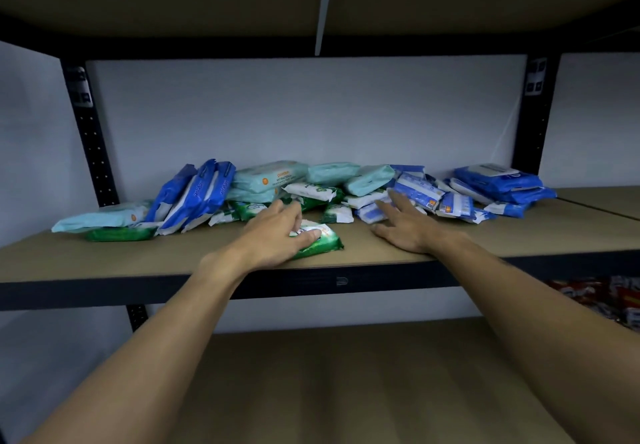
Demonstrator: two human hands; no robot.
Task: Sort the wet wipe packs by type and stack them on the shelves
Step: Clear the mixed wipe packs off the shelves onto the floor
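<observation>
White wall point(311, 114), tan shelf point(121, 257), blk frame point(91, 132)

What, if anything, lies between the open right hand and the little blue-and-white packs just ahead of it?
Nothing visible does. The right hand is open over the shelf, its fingers stretched right up to the small blue-and-white packs. The left hand is off to the side, gripping a green pack.

Low on my right I see a heap of red and white packets point(602, 300), a plain white wall point(304, 114) runs behind, and two black perforated posts point(91, 139) stand at either side.
</observation>
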